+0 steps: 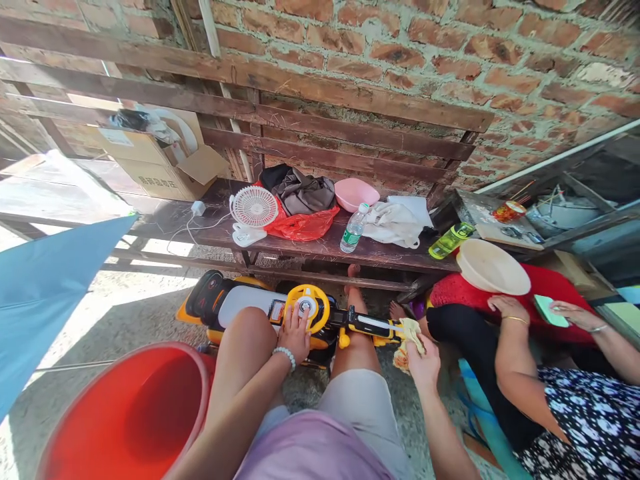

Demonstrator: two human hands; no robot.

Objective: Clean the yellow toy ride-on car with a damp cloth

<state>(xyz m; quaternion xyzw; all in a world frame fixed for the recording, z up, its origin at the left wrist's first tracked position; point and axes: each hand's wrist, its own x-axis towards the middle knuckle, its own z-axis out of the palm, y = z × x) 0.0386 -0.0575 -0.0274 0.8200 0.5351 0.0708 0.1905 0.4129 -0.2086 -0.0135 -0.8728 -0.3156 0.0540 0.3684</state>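
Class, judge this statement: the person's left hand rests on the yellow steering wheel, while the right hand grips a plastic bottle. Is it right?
Not quite. The head view shows the right hand gripping a pale yellow cloth instead; the left hand does rest on the yellow steering wheel.

One ride-on toy [245, 303], one yellow rag [413, 331], two bottles [353, 230] [451, 241], two basins [356, 193] [493, 268], one fan [254, 206], one red tub [90, 417].

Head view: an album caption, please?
Left hand on the toy's steering wheel; right hand holding a cloth.
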